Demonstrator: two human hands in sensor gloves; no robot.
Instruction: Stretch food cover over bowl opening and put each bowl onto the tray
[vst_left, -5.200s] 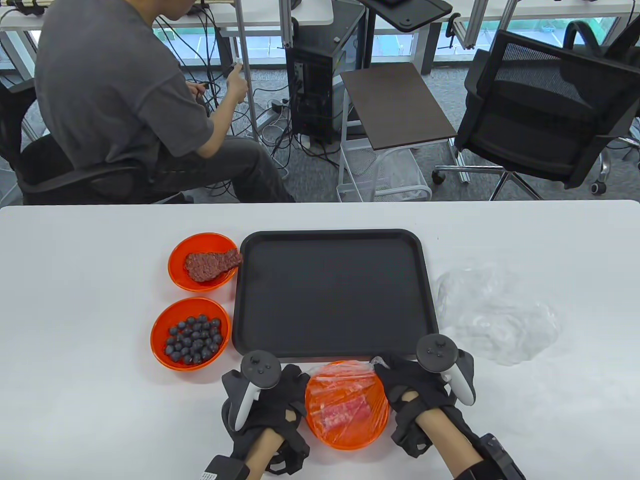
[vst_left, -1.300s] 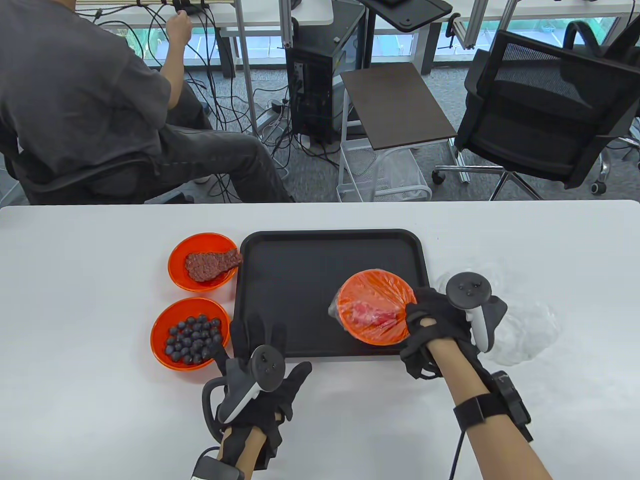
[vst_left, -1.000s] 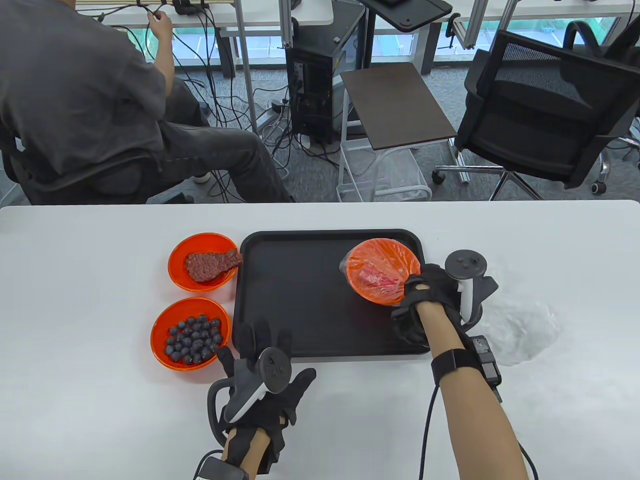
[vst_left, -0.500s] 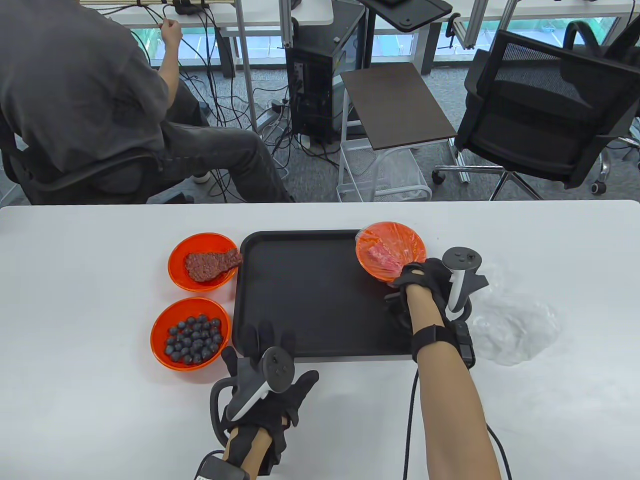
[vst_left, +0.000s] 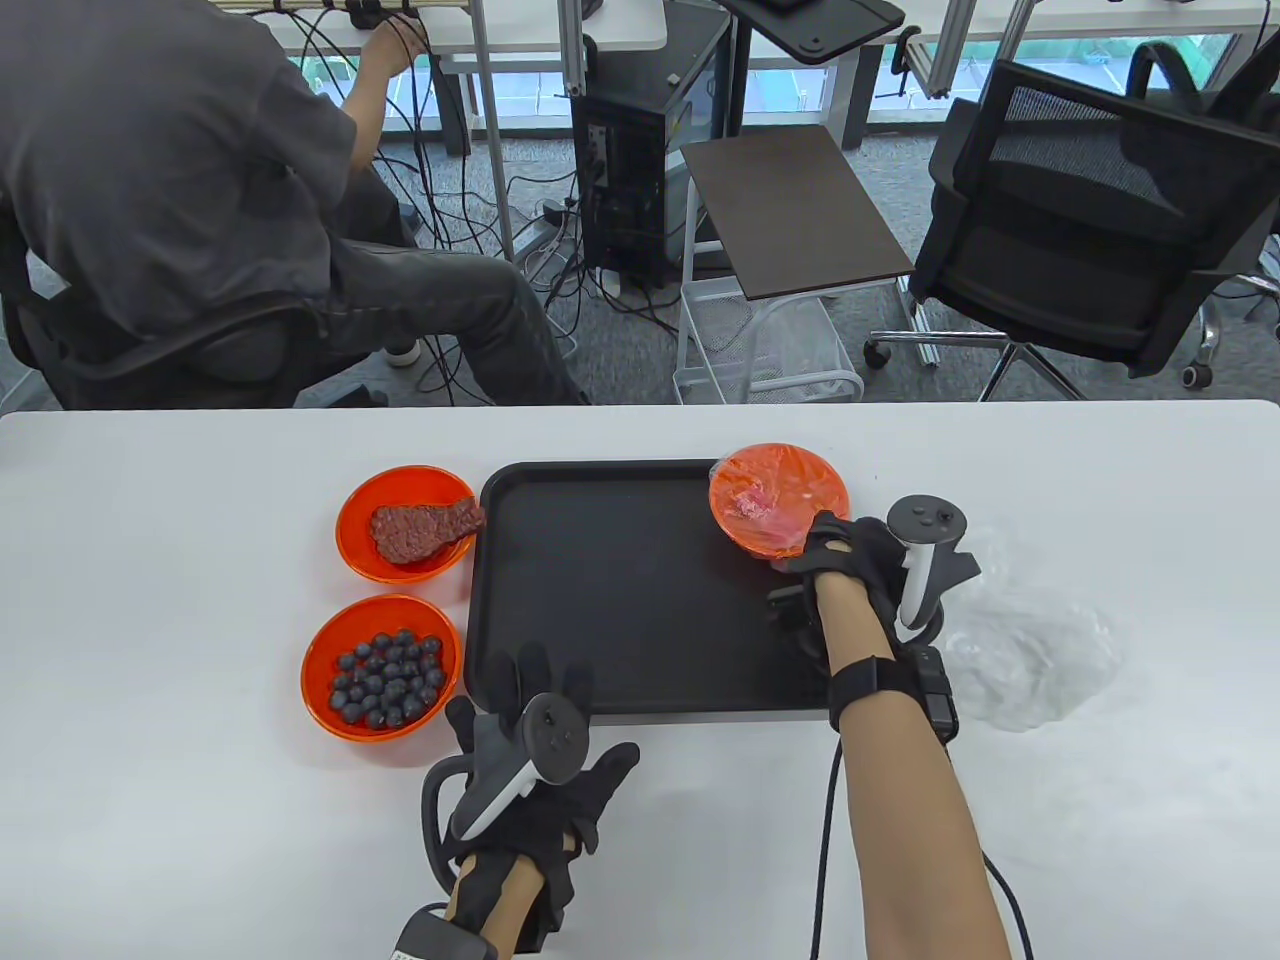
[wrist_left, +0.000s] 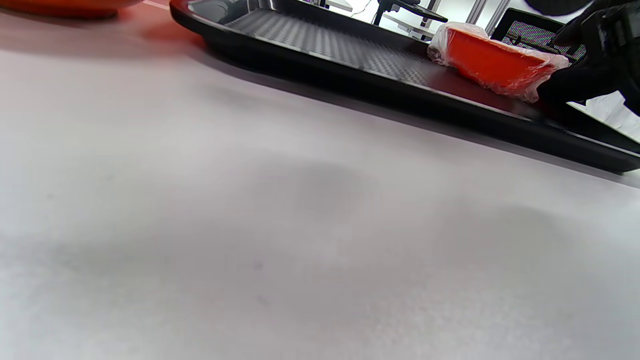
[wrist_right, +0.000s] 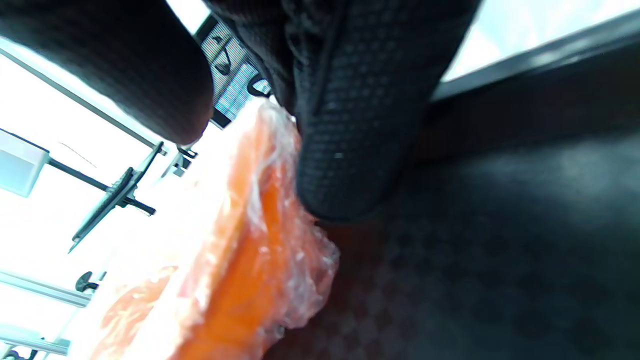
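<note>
**Covered bowl at the tray's far right corner, right hand on its near rim**

At the tray's (vst_left: 650, 600) two-o'clock corner sits the covered orange bowl (vst_left: 778, 497), its clear food cover (wrist_right: 280, 235) puckered loosely under the rim. The right hand (vst_left: 850, 565) lies at the bowl's five o'clock, touching it; in the right wrist view a thumb and a fingertip (wrist_right: 350, 150) pinch the wrapped rim. The bowl looks light and stiff, likely thin plastic, while the film is soft and slick and could slide or peel if dragged, so the rim, pinched through the film, or the wall below it seems the safest hold.

The left hand (vst_left: 530, 770) rests with fingers spread on the table (vst_left: 200, 800) at the tray's seven o'clock, holding nothing. The blueberry bowl (vst_left: 382, 667) and the meat bowl (vst_left: 408, 523) stand uncovered at the tray's nine o'clock, well apart from the right hand. Spare covers (vst_left: 1030, 640) lie at three o'clock.
</note>
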